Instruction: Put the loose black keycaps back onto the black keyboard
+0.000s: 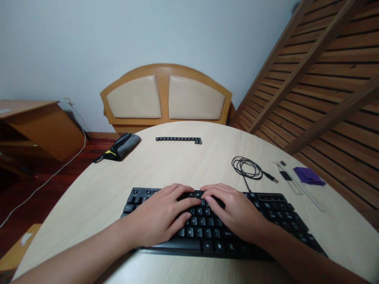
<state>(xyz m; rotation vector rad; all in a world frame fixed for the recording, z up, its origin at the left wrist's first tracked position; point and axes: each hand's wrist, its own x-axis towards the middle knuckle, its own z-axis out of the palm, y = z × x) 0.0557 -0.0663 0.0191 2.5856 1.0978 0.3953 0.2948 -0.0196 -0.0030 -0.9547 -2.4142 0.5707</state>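
Note:
A black keyboard (177, 245) lies across the near part of the table, and both hands rest over it. At its upper left, bare key sockets (135, 192) show in the top row. My left hand (160, 213) reaches over the middle keys with its fingers spread and fingertips by the top row. From the other side my right hand (235, 211) comes in, its thumb and forefinger drawn close together at the same row. Anything between those fingertips is hidden. Farther back, several small black keycaps (177, 139) lie in a line.
A coiled USB cable (247, 167) lies behind the keyboard. To the right are a tool with a black grip and wire loops (286, 176), a thin pale rod (310, 197) and a folded purple cloth (309, 176). A grey-black pouch (121, 148) sits at the table's left edge.

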